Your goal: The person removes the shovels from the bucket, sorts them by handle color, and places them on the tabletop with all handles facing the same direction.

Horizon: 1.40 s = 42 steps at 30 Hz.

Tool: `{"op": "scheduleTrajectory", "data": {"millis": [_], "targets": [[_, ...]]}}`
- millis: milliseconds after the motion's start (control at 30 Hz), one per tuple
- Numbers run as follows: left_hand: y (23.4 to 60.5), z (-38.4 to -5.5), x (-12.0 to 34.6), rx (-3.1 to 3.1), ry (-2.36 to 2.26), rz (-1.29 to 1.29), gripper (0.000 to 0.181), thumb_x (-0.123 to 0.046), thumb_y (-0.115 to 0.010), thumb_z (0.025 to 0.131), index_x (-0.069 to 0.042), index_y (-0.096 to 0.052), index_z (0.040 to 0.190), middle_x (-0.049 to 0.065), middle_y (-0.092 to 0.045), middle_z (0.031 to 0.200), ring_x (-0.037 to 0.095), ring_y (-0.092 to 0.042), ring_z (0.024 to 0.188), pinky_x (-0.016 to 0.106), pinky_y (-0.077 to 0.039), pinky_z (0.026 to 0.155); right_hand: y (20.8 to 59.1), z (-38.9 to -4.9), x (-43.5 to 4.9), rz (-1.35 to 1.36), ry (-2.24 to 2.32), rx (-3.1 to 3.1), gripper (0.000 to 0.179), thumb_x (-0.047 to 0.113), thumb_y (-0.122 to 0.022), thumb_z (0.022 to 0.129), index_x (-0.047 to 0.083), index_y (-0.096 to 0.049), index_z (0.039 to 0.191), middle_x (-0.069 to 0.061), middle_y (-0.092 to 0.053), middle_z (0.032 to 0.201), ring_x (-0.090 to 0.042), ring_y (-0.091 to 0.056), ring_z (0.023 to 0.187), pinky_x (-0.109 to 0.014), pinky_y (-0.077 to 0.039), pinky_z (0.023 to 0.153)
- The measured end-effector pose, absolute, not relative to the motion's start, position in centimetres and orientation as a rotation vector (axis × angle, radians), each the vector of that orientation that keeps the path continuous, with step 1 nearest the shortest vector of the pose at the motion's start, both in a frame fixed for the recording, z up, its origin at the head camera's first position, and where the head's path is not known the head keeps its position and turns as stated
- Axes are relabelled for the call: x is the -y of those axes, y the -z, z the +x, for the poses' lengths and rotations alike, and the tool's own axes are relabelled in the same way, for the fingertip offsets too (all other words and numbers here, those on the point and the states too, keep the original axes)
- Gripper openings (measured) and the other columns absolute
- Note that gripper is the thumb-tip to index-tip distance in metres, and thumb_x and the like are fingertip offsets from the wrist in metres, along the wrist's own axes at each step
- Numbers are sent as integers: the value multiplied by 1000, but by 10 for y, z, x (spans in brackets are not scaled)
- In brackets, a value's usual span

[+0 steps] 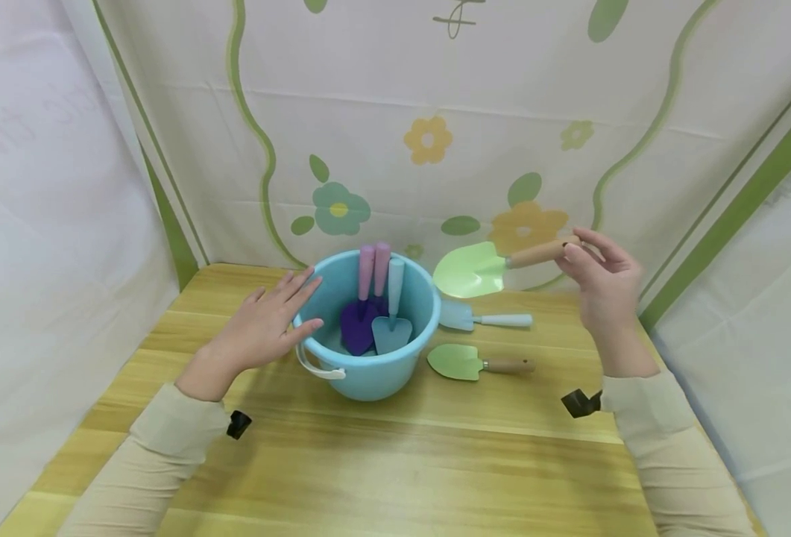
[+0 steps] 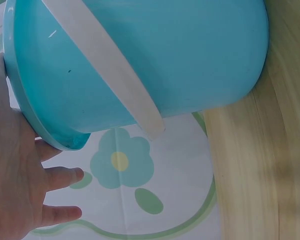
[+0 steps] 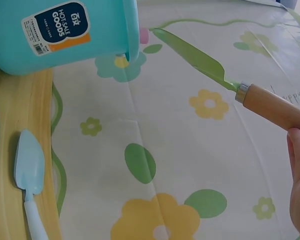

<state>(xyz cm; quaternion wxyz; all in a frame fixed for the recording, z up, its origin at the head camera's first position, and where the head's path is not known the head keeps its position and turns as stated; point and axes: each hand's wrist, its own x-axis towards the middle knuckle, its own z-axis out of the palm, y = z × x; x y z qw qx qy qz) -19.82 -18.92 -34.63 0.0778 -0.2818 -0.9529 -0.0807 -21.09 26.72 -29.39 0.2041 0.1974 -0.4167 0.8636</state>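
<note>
A light blue bucket [image 1: 375,380] stands on the table, its white handle [image 2: 110,65] hanging down the side. My left hand [image 1: 268,321] rests on the bucket's left rim with fingers straight. Inside lean two purple trowels [image 1: 357,328] with pink handles and a blue trowel [image 1: 392,335]. My right hand [image 1: 606,276] pinches the wooden handle end of a green trowel [image 1: 470,270], raised above the table right of the bucket; its blade points left. In the right wrist view that green trowel [image 3: 197,60] appears edge-on beyond the bucket's rim.
Right of the bucket, a light blue trowel [image 1: 458,316] and another green trowel [image 1: 455,362] with a wooden handle lie on the wooden table [image 1: 395,462]. A white flowered cloth [image 1: 368,67] hangs behind the table, and more cloth hangs at both sides.
</note>
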Motion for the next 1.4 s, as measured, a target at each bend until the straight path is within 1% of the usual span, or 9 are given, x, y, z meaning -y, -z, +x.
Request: {"op": "scheduleTrajectory", "data": {"millis": [133,367,600,700,833,1033,1233,1400], "targets": [[347,-199,189,2854,238,-845,71,-57,-35,94,-17,-19,150,6,-12,154,31,-13,139,64,-22,99,296,-208,-274,540,-2414,1147,24,-23,-54,80,-18,-62,103,-23,-62,96,-28,-66,85,-38,-50,77],[347,-199,189,2858,237,-849,71,-58,-34,94,-16,-18,150,6,-13,154,32,-13,139,64,-22,99,300,-206,-286,448,-2397,1149,23,-22,-57,79,-18,-62,102,-21,-62,92,-27,-66,82,-39,-49,77],[347,-200,189,2868,248,-844,71,-59,-33,94,-17,-18,150,6,-12,154,28,-9,140,64,-21,99,309,-207,-299,344,-2347,1199,23,-19,-59,80,-16,-63,103,-19,-60,100,-27,-65,85,-38,-50,77],[347,-199,189,2875,252,-841,72,-59,-33,94,-17,-18,150,6,-12,154,28,-9,140,64,-20,99,314,-207,-305,311,-2346,1197,23,-18,-59,81,-16,-63,103,-18,-61,98,-26,-65,84,-37,-50,77],[346,-199,189,2873,251,-844,71,-58,-33,94,-17,-18,150,6,-12,154,29,-10,139,63,-20,100,319,-205,-312,259,-2365,1185,23,-17,-59,81,-16,-63,104,-17,-61,95,-25,-65,86,-36,-50,77],[344,-199,188,2863,241,-847,71,-58,-34,94,-15,-20,150,8,-13,154,32,-14,138,64,-21,98,324,-201,-321,215,-2400,1156,23,-17,-60,81,-15,-63,104,-17,-59,97,-25,-64,90,-37,-48,79],[343,-198,188,2865,231,-840,71,-57,-36,94,-15,-20,150,7,-13,154,31,-13,139,64,-22,99,332,-199,-329,154,-2417,1160,22,-16,-61,81,-14,-63,103,-15,-59,98,-25,-65,90,-35,-48,80],[344,-199,188,2865,236,-845,71,-55,-38,94,-16,-19,150,7,-12,154,31,-13,139,64,-21,99,344,-195,-340,68,-2410,1173,23,-14,-62,81,-13,-63,104,-15,-56,103,-23,-64,91,-34,-48,81]]}}
